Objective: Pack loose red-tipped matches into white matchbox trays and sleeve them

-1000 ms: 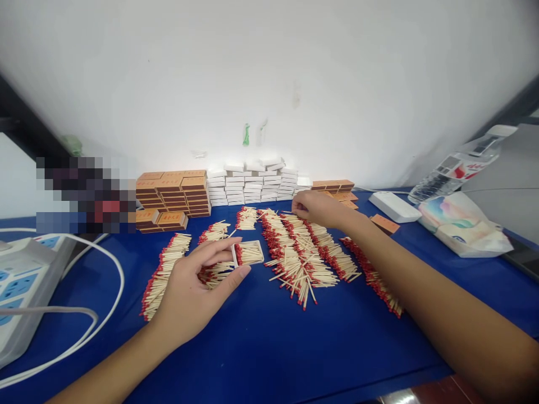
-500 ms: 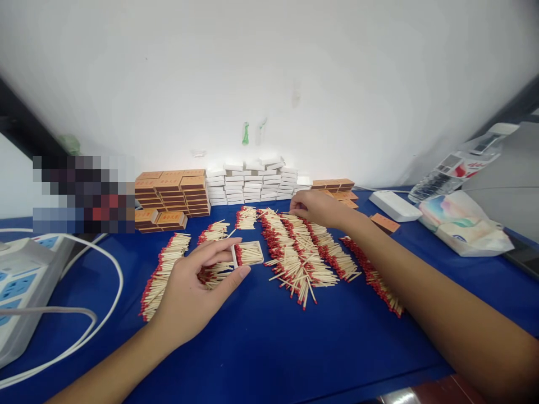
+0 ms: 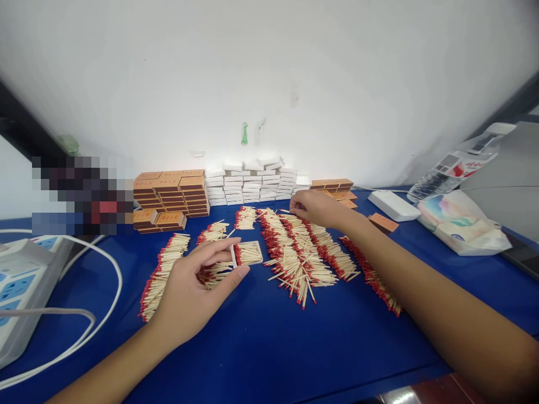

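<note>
At the table (image 3: pixel 261 342), our half-curled left hand (image 3: pixel 191 292) held a tray (image 3: pixel 233 256); our right hand (image 3: pixel 314 207) bent over matches (image 3: pixel 297 226), grip unclear. Filling, we judged; next move called for a small pinch.

The left hand (image 3: pixel 196 289) curls, thumb apart from fingers (image 3: pixel 219 245), while the right hand (image 3: pixel 316 207) bends downward farther forward.
</note>
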`<state>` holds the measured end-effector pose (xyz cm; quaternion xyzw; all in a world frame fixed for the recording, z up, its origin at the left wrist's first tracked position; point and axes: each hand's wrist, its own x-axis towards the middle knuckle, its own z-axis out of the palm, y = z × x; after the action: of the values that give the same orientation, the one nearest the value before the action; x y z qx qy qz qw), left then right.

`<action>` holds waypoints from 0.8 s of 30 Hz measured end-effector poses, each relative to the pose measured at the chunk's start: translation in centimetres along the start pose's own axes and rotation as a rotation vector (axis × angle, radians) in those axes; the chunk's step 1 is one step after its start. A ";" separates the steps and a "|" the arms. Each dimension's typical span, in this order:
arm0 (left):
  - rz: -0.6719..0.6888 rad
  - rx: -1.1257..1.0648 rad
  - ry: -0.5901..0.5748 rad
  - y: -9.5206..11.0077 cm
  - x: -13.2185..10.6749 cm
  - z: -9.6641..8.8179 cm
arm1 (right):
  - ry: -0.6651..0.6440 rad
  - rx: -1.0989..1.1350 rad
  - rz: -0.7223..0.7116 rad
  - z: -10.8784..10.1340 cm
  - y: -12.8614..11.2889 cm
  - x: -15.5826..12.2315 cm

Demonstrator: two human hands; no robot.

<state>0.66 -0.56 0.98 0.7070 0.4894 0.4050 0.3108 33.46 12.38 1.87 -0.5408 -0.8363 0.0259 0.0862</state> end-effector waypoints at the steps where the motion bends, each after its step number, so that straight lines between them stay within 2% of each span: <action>1: -0.001 0.001 0.001 0.0 0.0 0.0 | 0.004 0.000 -0.002 0.0 0.0 0.0; 13: 0.015 0.008 -0.003 -0.2 0.0 0.0 | -0.039 -0.046 0.075 0.0 -0.3 0.0; 18: 0.012 -0.008 0.000 -0.1 0.1 0.0 | -0.047 -0.070 0.065 -0.2 -0.2 -0.1; 21: 0.006 -0.021 0.002 0.0 0.1 0.0 | 0.018 -0.011 0.055 -1.4 -1.7 -0.8; 24: -0.005 -0.026 0.006 0.1 0.0 0.0 | 0.112 0.081 -0.041 -3.0 -5.3 -2.3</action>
<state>0.70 -0.57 1.05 0.7003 0.4868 0.4129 0.3196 30.18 7.93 5.31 -0.5201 -0.8395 0.0277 0.1551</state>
